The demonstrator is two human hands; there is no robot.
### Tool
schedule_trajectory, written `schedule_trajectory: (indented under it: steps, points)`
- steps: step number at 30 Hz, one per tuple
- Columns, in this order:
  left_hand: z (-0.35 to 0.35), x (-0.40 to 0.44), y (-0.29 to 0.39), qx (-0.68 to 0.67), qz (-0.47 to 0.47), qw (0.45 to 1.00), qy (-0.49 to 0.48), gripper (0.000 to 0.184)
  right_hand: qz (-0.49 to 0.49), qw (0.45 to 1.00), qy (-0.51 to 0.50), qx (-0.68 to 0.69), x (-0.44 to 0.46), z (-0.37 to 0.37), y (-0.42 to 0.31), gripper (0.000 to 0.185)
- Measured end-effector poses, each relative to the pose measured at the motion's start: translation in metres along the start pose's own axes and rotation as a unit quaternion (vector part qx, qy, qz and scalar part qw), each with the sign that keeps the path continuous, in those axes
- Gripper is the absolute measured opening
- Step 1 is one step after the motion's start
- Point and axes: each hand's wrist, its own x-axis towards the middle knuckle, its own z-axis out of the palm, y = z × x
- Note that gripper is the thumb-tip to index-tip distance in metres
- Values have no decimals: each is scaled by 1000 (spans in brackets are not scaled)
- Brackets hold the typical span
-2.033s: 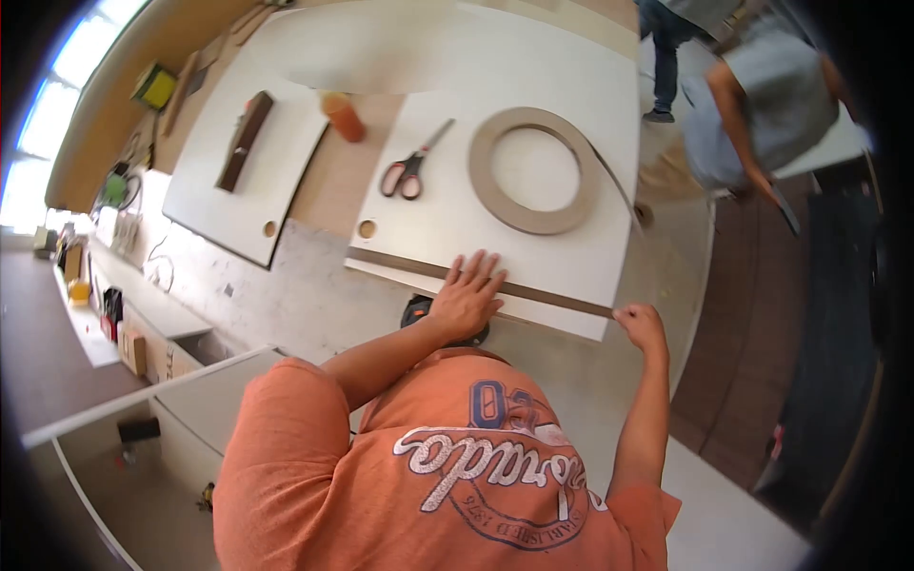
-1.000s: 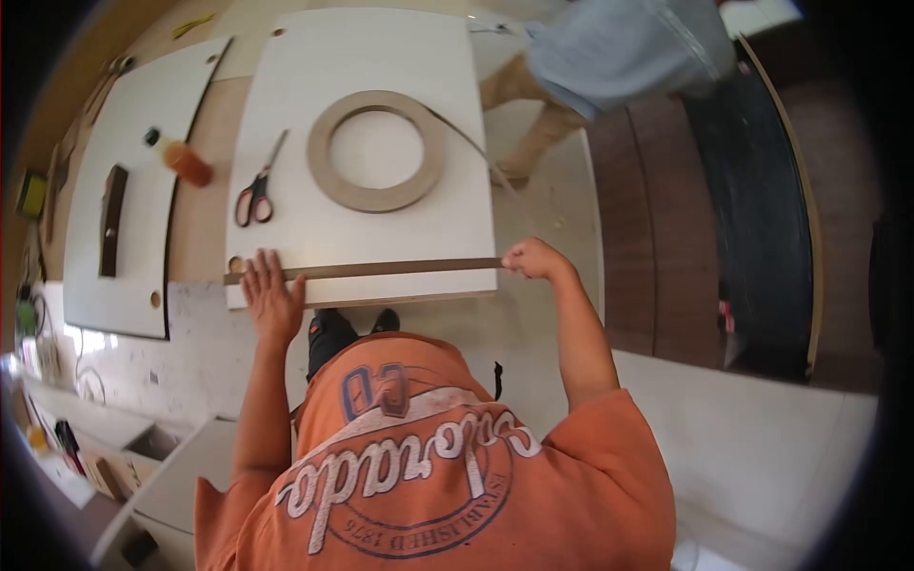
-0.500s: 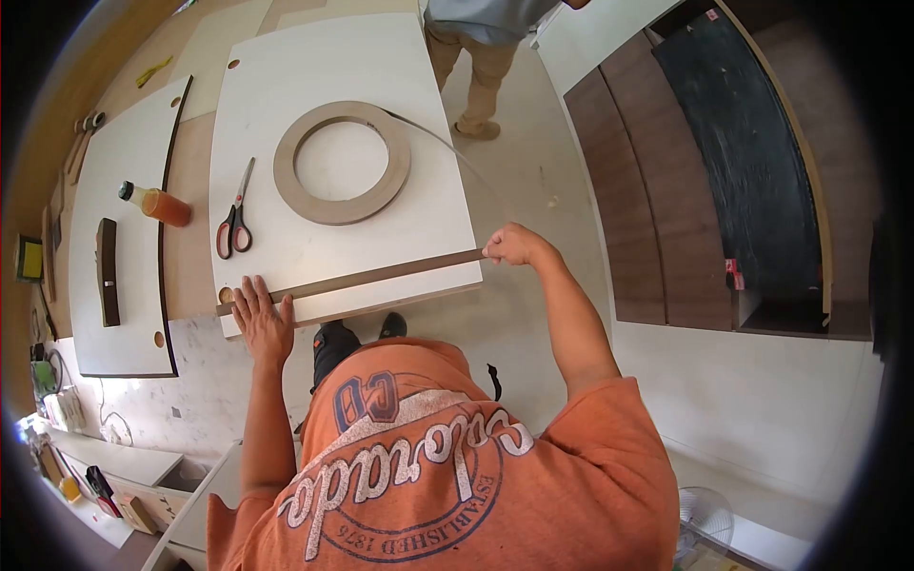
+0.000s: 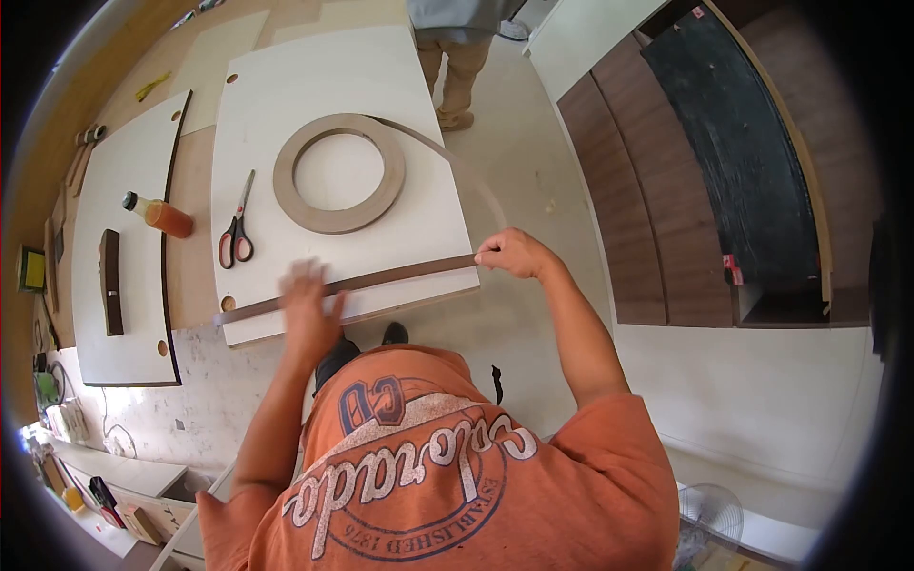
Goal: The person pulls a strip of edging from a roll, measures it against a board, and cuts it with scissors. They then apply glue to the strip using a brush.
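Observation:
A brown edge-banding strip lies across a white board, close to its near edge. My right hand pinches the strip at the board's right corner. From there the strip loops off the board and back to a large roll of edge banding lying flat. My left hand is over the strip's left part, fingers stretched out and smeared by motion; whether it presses on the strip I cannot tell. Left of the roll lie scissors with black and red handles, blades partly apart.
On a second white board at left are a bottle of orange liquid and a dark curved piece. Another person stands beyond the board. Brown cabinet panels are at right, a fan at lower right.
My left hand has slid rightward from the strip's left end, uncovering that end. My right hand keeps its pinch. The other person has shifted slightly left in view.

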Motion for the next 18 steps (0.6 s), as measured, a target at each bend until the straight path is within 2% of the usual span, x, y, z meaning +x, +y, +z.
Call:
schedule_trajectory:
  steps: [3, 5, 10, 13, 15, 18]
  points:
    - [5, 40, 74, -129, 181, 974, -49, 43, -50, 999, -16, 5, -5, 2, -23, 26]
    - [-2, 59, 116, -239, 105, 946, -190, 32, -72, 997, -23, 4, -9, 9, -33, 25]
    - [8, 72, 125, -281, 42, 928, -241, 27, -87, 996, -14, -6, -12, 17, -42, 24]
    - [11, 67, 116, -305, 30, 916, -258, 28, -104, 993, -52, -27, -9, 22, -45, 25]
    - [0, 61, 114, -335, -16, 899, -281, 27, -102, 988, -100, -58, -6, 22, -55, 25]
    - [1, 56, 100, -312, -27, 906, -284, 25, -60, 991, -116, -18, 2, 34, -68, 25]
